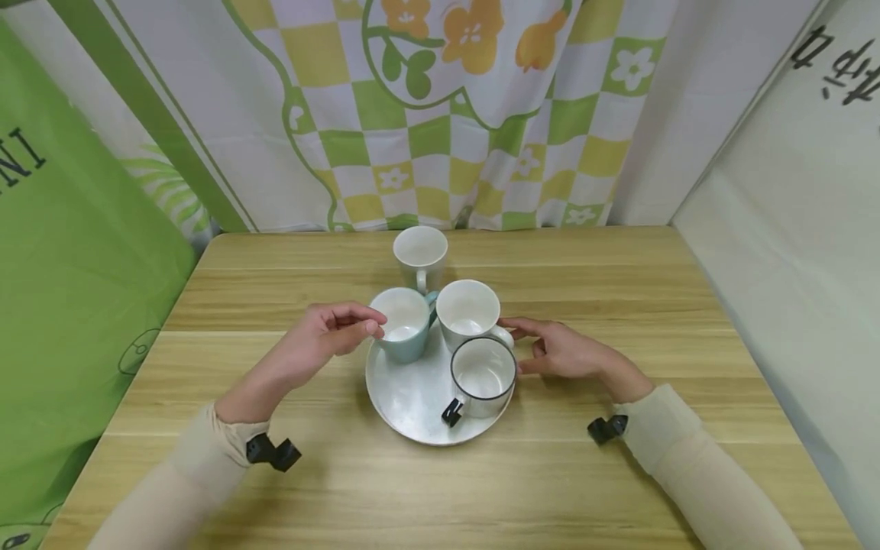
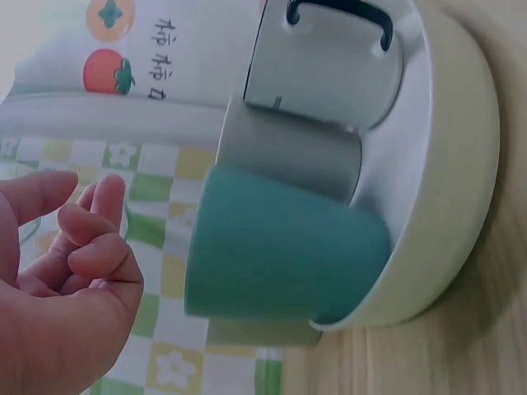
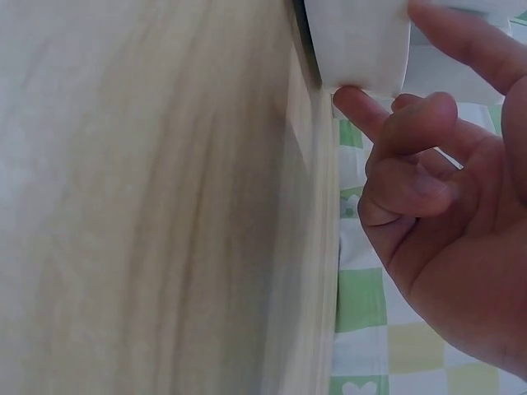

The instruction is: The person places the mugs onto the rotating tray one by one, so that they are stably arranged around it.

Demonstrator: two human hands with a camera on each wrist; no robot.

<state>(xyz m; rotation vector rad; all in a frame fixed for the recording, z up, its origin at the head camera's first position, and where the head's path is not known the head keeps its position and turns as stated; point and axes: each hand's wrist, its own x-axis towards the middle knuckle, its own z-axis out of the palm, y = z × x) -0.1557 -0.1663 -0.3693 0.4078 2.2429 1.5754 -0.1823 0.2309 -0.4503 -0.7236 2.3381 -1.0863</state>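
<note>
A round white dish (image 1: 412, 412) with raised sides holds a teal mug (image 1: 406, 351), a white mug (image 1: 467, 305) and a white mug with a black rim (image 1: 484, 374) and black handle. My left hand (image 1: 326, 340) is beside the teal mug, fingers loosely bent and apart from it in the left wrist view, with nothing held. At the dish's right side, my right hand (image 1: 560, 347) reaches a fingertip to the white mug's handle (image 1: 504, 336). Its thumb is right by the black-rimmed mug, and the other fingers bend loosely.
Another white mug (image 1: 421, 252) stands behind the dish, its handle toward the teal mug. All this is on a wooden table (image 1: 584, 473). A checked curtain (image 1: 447, 153) hangs along the back edge, with a green cloth (image 1: 82, 305) at left and a white one (image 1: 791, 214) at right.
</note>
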